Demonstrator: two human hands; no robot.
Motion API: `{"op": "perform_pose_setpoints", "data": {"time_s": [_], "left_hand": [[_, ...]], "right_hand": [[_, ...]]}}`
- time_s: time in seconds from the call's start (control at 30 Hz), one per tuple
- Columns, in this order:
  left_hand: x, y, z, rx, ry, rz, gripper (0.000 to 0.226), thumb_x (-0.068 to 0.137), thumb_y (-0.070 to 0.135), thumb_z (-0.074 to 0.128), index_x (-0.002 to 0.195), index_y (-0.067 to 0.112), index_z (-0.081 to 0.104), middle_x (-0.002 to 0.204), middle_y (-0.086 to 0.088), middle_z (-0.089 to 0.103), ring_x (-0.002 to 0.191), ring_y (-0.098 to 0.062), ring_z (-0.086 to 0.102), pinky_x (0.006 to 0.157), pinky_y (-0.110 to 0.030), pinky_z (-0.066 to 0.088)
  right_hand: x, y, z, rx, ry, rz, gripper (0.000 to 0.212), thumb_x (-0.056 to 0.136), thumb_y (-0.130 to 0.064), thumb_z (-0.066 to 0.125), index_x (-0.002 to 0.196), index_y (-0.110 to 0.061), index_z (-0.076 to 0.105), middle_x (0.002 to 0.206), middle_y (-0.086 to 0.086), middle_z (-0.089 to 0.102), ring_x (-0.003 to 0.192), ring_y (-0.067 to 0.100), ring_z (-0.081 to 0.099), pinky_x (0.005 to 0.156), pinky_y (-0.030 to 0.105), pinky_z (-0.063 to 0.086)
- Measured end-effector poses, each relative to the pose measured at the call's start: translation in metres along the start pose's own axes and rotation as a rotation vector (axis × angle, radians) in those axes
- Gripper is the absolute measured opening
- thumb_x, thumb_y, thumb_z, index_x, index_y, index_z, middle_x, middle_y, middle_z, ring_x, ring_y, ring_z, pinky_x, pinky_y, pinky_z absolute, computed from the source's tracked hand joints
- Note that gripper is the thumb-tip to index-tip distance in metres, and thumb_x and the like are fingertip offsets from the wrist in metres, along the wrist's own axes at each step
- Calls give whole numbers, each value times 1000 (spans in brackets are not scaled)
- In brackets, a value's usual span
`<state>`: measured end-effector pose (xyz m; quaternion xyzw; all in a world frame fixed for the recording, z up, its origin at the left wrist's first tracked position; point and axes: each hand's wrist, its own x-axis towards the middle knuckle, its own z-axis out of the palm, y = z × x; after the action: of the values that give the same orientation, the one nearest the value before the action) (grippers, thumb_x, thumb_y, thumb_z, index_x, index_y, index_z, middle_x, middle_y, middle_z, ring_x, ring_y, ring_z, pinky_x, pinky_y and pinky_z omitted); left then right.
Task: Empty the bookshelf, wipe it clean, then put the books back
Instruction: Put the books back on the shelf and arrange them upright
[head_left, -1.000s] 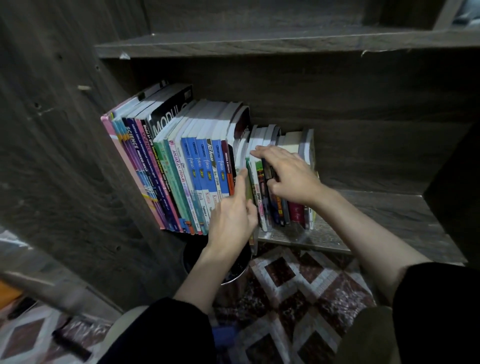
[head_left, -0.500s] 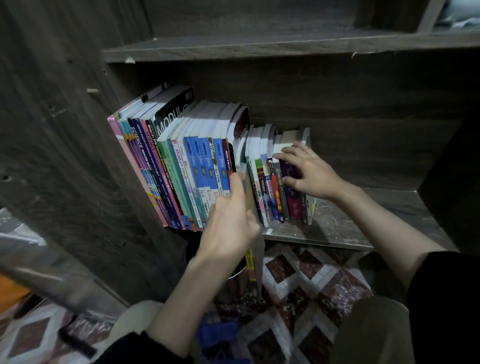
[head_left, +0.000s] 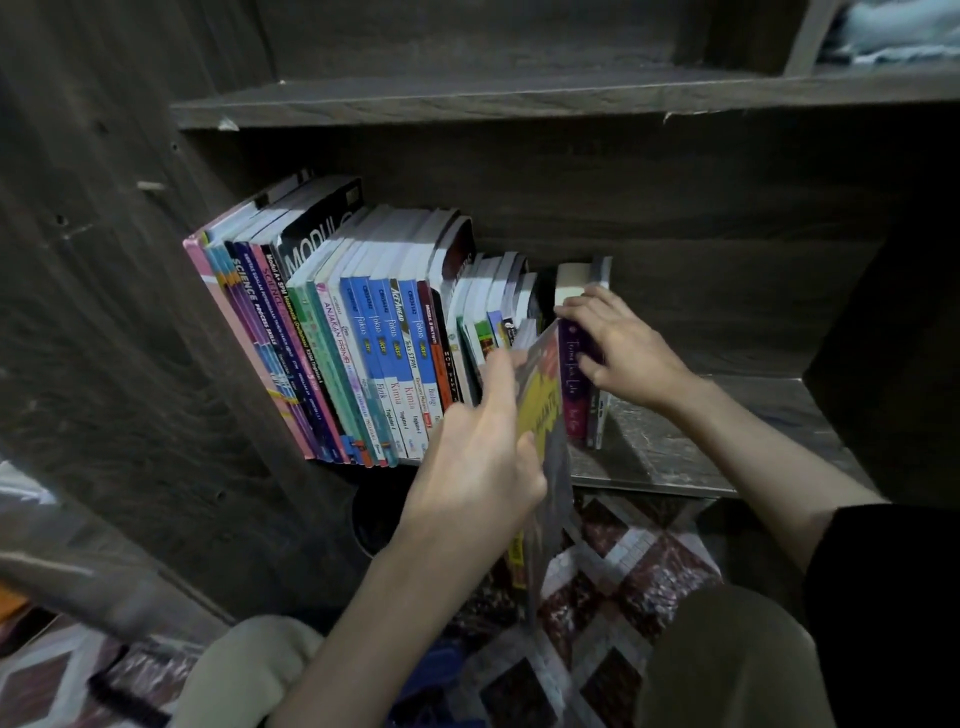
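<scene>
Dark wood shelf (head_left: 701, 431) holds books (head_left: 363, 338) above a diamond-patterned floor (head_left: 639, 561).

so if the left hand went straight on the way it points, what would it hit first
Likely the spines of the short books just ahead of the left hand; depth unclear.
</scene>
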<state>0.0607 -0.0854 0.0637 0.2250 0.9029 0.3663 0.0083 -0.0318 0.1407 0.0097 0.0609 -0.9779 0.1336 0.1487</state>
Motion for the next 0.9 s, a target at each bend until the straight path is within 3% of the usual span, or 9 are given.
{"op": "perform_pose_setpoints", "data": {"time_s": [0.2, 0.5, 0.73, 0.9], "left_hand": [[39, 18, -5, 92, 76, 127, 49, 90, 5, 57, 127, 23, 30, 76, -2, 61, 59, -15, 61, 52, -35, 56], [114, 40, -9, 199, 261, 288, 50, 84, 0, 57, 128, 12, 36, 92, -11, 55, 85, -32, 60, 61, -33, 43], [142, -5, 54, 100, 258, 159, 59, 89, 2, 55, 140, 13, 28, 78, -6, 58, 64, -21, 58, 48, -25, 43], [133, -33, 92, 100, 275, 113, 57, 94, 10, 52, 144, 13, 23, 73, -10, 65, 62, -26, 63, 59, -39, 56]], "right_hand": [[-18, 18, 0, 34, 91, -45, 56, 87, -10, 62, 140, -13, 43, 140, 4, 45, 144, 23, 17, 112, 44, 31], [-14, 20, 5, 55, 80, -25, 56, 86, -9, 60, 139, -16, 44, 141, 1, 43, 144, 20, 16, 98, 53, 45], [-13, 18, 6, 50, 80, -20, 57, 85, -9, 59, 140, -16, 42, 143, 1, 41, 145, 19, 15, 97, 53, 46], [-14, 15, 5, 40, 87, -6, 56, 85, -7, 58, 139, -16, 44, 144, 1, 42, 145, 20, 15, 99, 52, 45]]}}
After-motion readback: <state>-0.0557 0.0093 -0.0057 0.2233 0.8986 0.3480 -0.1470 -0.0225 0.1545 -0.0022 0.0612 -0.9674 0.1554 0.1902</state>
